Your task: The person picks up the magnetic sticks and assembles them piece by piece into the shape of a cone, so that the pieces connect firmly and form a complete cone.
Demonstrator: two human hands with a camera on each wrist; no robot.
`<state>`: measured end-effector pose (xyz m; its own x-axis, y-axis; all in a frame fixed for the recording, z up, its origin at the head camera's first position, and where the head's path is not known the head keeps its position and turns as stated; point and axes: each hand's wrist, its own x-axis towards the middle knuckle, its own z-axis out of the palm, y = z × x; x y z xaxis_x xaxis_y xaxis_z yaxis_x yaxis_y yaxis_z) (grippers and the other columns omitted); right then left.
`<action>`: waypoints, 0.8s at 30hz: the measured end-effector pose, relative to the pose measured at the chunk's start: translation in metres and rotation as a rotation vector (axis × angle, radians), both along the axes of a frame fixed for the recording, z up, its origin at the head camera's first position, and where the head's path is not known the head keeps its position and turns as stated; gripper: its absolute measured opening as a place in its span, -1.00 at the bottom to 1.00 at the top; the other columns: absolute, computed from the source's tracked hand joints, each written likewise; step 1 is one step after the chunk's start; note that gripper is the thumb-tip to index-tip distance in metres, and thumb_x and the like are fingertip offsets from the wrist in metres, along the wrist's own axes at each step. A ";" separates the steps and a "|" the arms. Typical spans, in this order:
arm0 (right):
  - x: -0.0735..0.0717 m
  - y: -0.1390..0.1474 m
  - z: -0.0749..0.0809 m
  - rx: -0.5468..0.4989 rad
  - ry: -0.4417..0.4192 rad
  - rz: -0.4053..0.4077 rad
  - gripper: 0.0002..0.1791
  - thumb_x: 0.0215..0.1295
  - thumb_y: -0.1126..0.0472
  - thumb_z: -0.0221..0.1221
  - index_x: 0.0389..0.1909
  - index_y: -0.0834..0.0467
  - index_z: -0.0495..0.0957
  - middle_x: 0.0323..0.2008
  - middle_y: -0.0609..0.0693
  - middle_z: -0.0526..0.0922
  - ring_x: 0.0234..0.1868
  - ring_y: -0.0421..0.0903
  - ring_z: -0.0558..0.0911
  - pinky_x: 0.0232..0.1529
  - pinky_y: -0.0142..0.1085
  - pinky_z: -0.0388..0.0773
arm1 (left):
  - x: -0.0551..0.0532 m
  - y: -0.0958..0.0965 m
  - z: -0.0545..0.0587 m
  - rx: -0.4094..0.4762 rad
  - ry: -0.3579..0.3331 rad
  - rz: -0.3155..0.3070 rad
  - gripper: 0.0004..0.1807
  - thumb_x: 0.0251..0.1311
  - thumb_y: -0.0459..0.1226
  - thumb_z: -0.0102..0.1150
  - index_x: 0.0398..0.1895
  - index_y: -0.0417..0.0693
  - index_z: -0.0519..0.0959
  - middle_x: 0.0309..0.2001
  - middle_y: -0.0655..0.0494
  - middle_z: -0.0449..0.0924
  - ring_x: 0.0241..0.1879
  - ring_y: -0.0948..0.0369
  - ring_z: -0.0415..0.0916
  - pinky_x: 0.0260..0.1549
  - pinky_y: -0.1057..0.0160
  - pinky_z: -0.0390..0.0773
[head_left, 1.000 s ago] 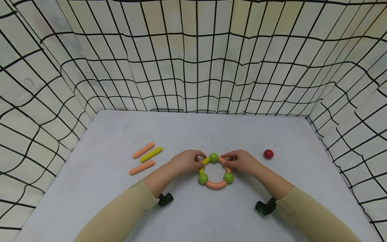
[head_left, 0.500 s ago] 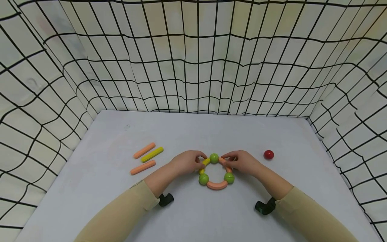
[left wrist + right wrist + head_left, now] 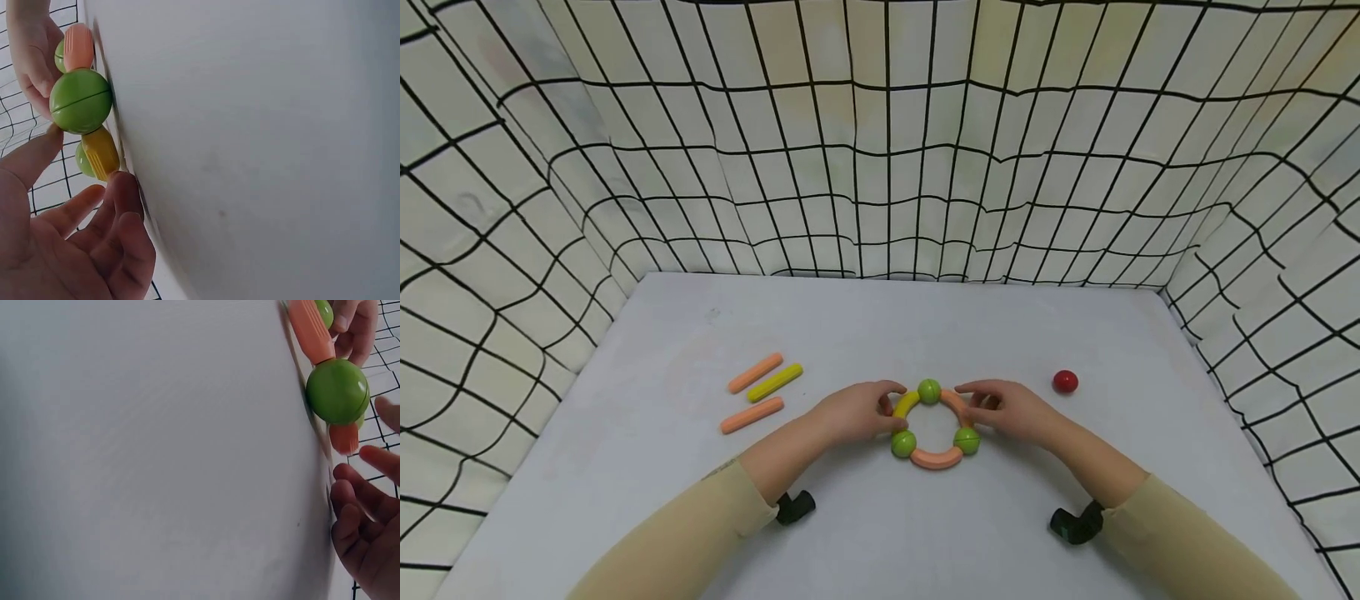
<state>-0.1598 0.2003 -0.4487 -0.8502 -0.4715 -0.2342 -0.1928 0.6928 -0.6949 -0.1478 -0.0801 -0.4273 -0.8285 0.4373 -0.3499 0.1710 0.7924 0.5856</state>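
A ring of three green balls joined by curved segments lies on the table in the head view. Its yellow segment [image 3: 906, 404] is on the left, one orange segment [image 3: 953, 402] on the right, another orange segment [image 3: 936, 460] at the front. My left hand [image 3: 853, 412] is spread beside the yellow segment, its thumb tip close to the front left green ball [image 3: 81, 101]. Past the orange side, my right hand [image 3: 1011, 408] has its fingers loosely parted. In the right wrist view a gap shows between those fingers [image 3: 347, 494] and the front right green ball [image 3: 338, 391].
Two orange sticks [image 3: 756, 372] [image 3: 752, 415] and a yellow stick [image 3: 775, 382] lie at the left of the white table [image 3: 880, 533]. A red ball [image 3: 1065, 382] sits to the right. Black netting [image 3: 887, 175] over pale walls surrounds the back and sides.
Both hands loosened from the ring and drew slightly outward, the left to the left and the right to the right. More of the yellow and orange segments shows. The ring stays in place.
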 end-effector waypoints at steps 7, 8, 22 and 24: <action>0.009 0.014 -0.002 -0.071 0.005 0.088 -0.42 0.26 -0.03 0.34 0.28 0.01 0.52 -0.16 -0.12 0.60 -0.24 -0.12 0.53 -0.26 -0.30 0.52 | 0.011 -0.005 0.002 -0.002 -0.009 -0.026 -0.20 0.15 0.12 0.34 0.43 0.10 0.35 0.01 0.14 0.57 -0.13 0.21 0.47 -0.07 0.09 0.48; 0.010 0.015 -0.002 -0.072 0.005 0.098 -0.40 0.24 -0.04 0.35 0.29 0.00 0.51 -0.16 -0.12 0.59 -0.24 -0.13 0.53 -0.26 -0.31 0.52 | 0.012 -0.006 0.002 -0.003 -0.008 -0.034 -0.18 0.14 0.13 0.35 0.44 0.10 0.34 0.03 0.13 0.56 -0.10 0.21 0.46 -0.05 0.07 0.48; 0.012 0.017 -0.002 -0.072 0.022 0.127 -0.33 0.20 -0.05 0.38 0.32 0.04 0.47 -0.15 -0.12 0.57 -0.25 -0.15 0.52 -0.24 -0.32 0.51 | 0.009 -0.007 0.000 -0.014 0.012 -0.054 -0.14 0.09 0.09 0.41 0.46 0.10 0.32 0.06 0.14 0.53 -0.05 0.21 0.44 0.03 0.07 0.47; 0.011 0.017 -0.002 -0.080 0.028 0.129 -0.33 0.21 -0.05 0.38 0.32 0.04 0.47 -0.14 -0.12 0.57 -0.25 -0.15 0.52 -0.24 -0.32 0.51 | 0.007 -0.007 0.000 -0.007 0.006 -0.050 -0.14 0.09 0.09 0.41 0.46 0.10 0.32 0.07 0.13 0.53 -0.02 0.20 0.45 0.06 0.06 0.46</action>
